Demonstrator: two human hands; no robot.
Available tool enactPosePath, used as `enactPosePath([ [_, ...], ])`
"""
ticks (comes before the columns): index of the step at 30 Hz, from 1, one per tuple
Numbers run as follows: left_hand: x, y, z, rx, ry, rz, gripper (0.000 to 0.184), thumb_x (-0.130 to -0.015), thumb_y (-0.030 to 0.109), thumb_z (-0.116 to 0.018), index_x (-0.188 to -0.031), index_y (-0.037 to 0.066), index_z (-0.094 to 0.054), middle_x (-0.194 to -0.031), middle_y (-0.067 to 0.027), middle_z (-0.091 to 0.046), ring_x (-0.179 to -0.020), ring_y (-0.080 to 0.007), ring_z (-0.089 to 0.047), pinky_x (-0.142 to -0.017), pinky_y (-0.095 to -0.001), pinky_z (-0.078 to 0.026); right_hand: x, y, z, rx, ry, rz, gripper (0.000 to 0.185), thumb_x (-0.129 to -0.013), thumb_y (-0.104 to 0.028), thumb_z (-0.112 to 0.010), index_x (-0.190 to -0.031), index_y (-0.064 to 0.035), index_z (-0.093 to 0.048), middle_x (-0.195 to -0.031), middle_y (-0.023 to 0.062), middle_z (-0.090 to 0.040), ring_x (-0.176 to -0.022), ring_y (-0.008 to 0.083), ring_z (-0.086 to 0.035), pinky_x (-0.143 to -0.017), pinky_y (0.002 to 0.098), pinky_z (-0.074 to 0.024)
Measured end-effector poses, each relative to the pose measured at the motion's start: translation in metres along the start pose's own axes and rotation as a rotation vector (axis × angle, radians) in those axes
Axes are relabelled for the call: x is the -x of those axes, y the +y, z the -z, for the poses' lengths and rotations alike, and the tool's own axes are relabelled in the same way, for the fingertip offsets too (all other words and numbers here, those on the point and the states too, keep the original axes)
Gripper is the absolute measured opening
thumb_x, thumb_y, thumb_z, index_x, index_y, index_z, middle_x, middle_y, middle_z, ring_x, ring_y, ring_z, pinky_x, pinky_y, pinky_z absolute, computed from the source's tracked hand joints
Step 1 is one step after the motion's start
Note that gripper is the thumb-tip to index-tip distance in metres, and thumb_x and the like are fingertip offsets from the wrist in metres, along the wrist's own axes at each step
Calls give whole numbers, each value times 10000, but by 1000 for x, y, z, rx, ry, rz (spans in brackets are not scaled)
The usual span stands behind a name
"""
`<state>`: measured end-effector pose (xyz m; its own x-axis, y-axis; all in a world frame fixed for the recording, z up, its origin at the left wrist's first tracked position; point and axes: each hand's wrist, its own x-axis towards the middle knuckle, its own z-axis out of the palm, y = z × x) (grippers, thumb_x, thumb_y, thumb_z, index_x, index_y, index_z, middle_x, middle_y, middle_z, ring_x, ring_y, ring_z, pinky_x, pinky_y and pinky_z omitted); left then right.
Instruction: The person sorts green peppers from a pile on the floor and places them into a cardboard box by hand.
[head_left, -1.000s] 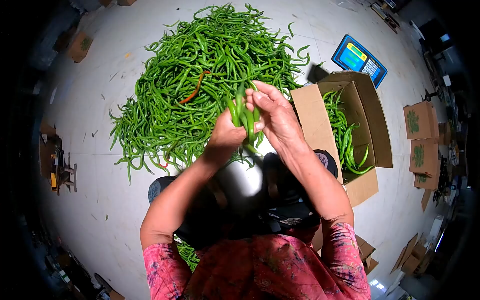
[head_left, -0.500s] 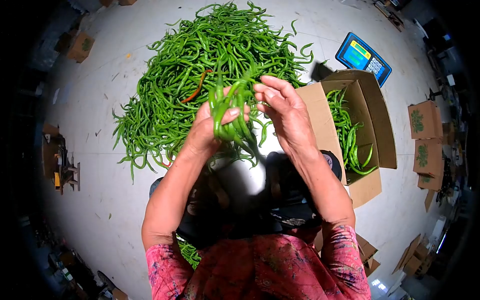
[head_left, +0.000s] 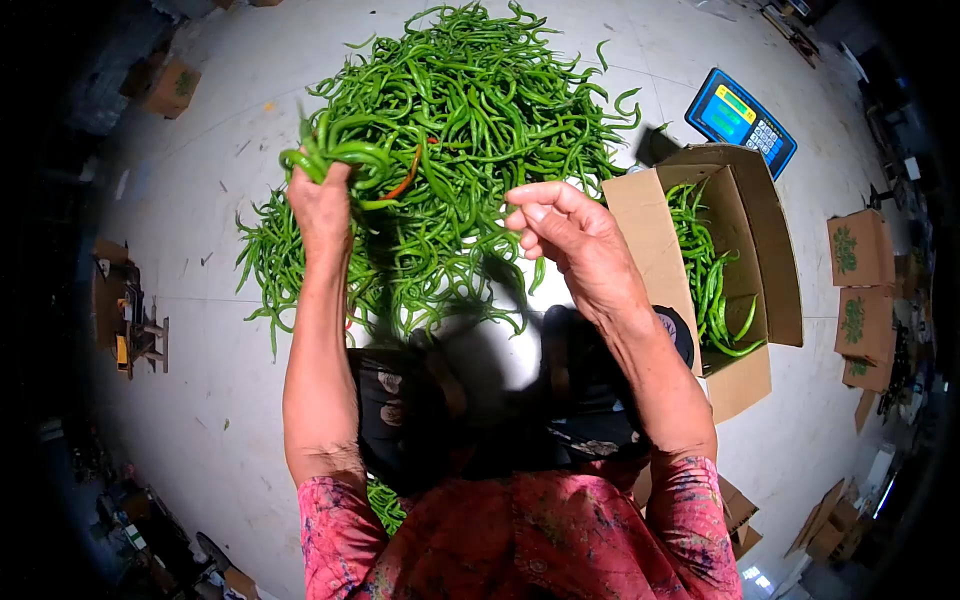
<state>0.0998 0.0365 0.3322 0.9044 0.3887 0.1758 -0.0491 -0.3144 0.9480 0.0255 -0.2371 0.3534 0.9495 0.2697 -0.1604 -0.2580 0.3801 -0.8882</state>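
Note:
My left hand (head_left: 322, 205) is closed around a bunch of long green chili peppers (head_left: 335, 150), raised over the left side of a large heap of green chili peppers (head_left: 470, 110). Pepper ends stick out above and beside the fingers. My right hand (head_left: 590, 250) hovers near the heap's right front edge, left of an open cardboard box (head_left: 640, 220). Its fingers are half curled, the thumb close to the index finger, and I see nothing between them. More green chili peppers (head_left: 708, 285) lie inside the box. One red chili pepper (head_left: 405, 175) shows in the heap.
A blue digital scale display (head_left: 740, 120) stands behind the box. Printed cardboard boxes (head_left: 860, 250) line the right side, and another box (head_left: 172, 88) sits at the far left. Some peppers (head_left: 384, 505) show by my left side. My knees are close to the heap's front.
My left hand has moved left and away from my right hand, carrying the bunch of peppers. My right hand has shifted slightly right and down, its fingers curling a little more.

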Motion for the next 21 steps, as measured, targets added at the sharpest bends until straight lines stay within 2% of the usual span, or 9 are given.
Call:
enactPosePath([
  [3, 10, 12, 1, 584, -124, 237, 421, -851, 7, -548, -1267, -20, -488, -1091, -166, -648, -943, -213, -641, -830, -312, -524, -1, -2, 3, -27, -6, 9, 231, -950, -175, -574, -1122, -28, -618, -927, 51, -641, -776, 80, -561, -714, 219, -467],
  [5, 15, 2, 5, 851, -384, 339, 548, -850, 2, -582, -1349, -58, -363, -1096, -203, -638, -924, -265, -665, -840, -369, -560, -1, -1, 1, -8, -7, -19, 234, -947, -184, -575, -1120, -32, -617, -932, 46, -642, -782, 75, -558, -723, 218, -462],
  [6, 21, 5, 2, 962, -490, 351, 519, -849, 12, -603, -1325, -52, -406, -1098, -210, -635, -920, -257, -665, -823, -365, -568, -1, -1, -2, 6, -17, -36, 235, -946, -185, -575, -1121, -33, -617, -935, 45, -643, -783, 75, -558, -727, 220, -461],
  [10, 34, 12, -12, 1123, -677, 423, 447, -855, 18, -616, -1273, -45, -471, -1085, -170, -635, -915, -242, -665, -836, -351, -562, 2, 0, -11, 46, -46, -62, 227, -944, -167, -576, -1118, -26, -612, -944, 31, -645, -816, 77, -568, -744, 228, -456],
  [12, 39, 19, -16, 1117, -691, 427, 444, -855, 14, -613, -1272, -45, -472, -1085, -166, -634, -924, -243, -663, -849, -358, -557, 1, 1, -11, 27, -37, -60, 210, -942, -154, -582, -1106, -26, -614, -930, 11, -631, -849, 81, -558, -762, 235, -442],
  [16, 41, 20, -20, 1049, -688, 413, 431, -857, 14, -600, -1266, -30, -475, -1104, -173, -629, -946, -250, -659, -879, -373, -546, 3, -4, -7, 320, 200, 171, 160, -932, -133, -605, -1065, -48, -633, -908, -34, -581, -857, 58, -510, -780, 220, -415],
  [19, 48, 24, -26, 911, -607, 410, 439, -846, 12, -603, -1265, -14, -475, -1117, -176, -625, -997, -250, -639, -914, -388, -526, 0, 3, -8, 359, 205, 328, 131, -892, -107, -607, -994, -33, -640, -790, -27, -543, -718, 50, -484, -667, 206, -416],
  [20, 52, 26, -29, 880, -581, 427, 446, -843, 10, -605, -1268, -13, -473, -1116, -175, -625, -1009, -248, -634, -921, -391, -522, -2, 12, -8, 452, 186, 397, 135, -865, -98, -629, -979, -29, -642, -823, 9, -578, -726, 72, -518, -680, 218, -437],
  [21, 55, 29, -33, 849, -554, 443, 453, -839, 7, -606, -1271, -12, -470, -1116, -175, -625, -1021, -247, -628, -927, -393, -518, 1, 10, -10, 543, 122, 361, 217, -848, -117, -652, -1041, -26, -619, -871, 71, -613, -744, 149, -578, -719, 271, -475],
])
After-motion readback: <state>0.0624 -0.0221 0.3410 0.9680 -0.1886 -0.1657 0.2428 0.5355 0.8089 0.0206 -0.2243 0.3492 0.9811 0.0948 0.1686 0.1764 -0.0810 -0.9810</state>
